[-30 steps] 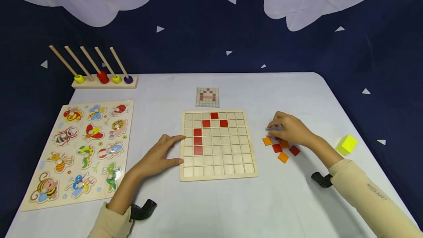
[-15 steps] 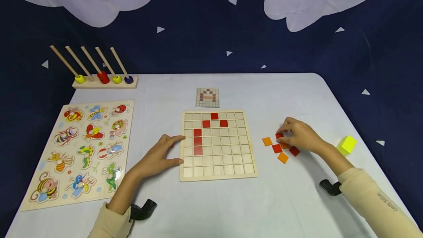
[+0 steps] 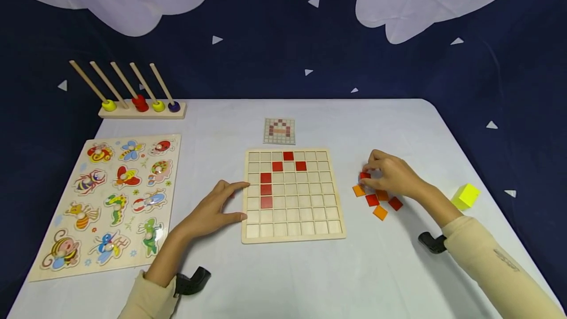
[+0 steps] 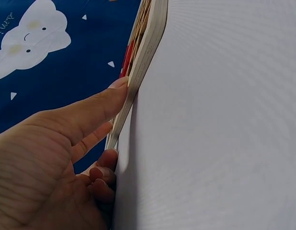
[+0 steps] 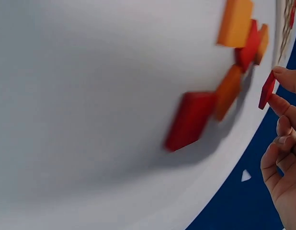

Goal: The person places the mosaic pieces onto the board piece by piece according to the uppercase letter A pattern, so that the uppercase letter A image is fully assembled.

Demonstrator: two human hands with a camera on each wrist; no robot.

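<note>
A wooden grid board (image 3: 292, 215) lies mid-table, with several red tiles (image 3: 266, 189) set in its squares. My left hand (image 3: 212, 213) touches the board's left edge with thumb and index finger spread apart; the left wrist view shows the thumb (image 4: 97, 108) against that edge. Between the thumb and a finger of my right hand (image 3: 394, 174) a red square tile (image 5: 267, 90) is pinched, raised off the table. Beneath and beside this hand lie loose tiles, such as an orange one (image 3: 380, 212) and a red one (image 3: 395, 204).
Behind the board lies a small pattern card (image 3: 279, 131). To the left are an insect puzzle board (image 3: 99, 215) and, further back, a peg stand (image 3: 141, 114) with coloured beads. A yellow block (image 3: 465, 196) stands near the right edge of the white table (image 3: 301, 279).
My right hand reached right into the loose tiles, took hold of a red tile and moved back left with it. My left hand stays at the board's edge.
</note>
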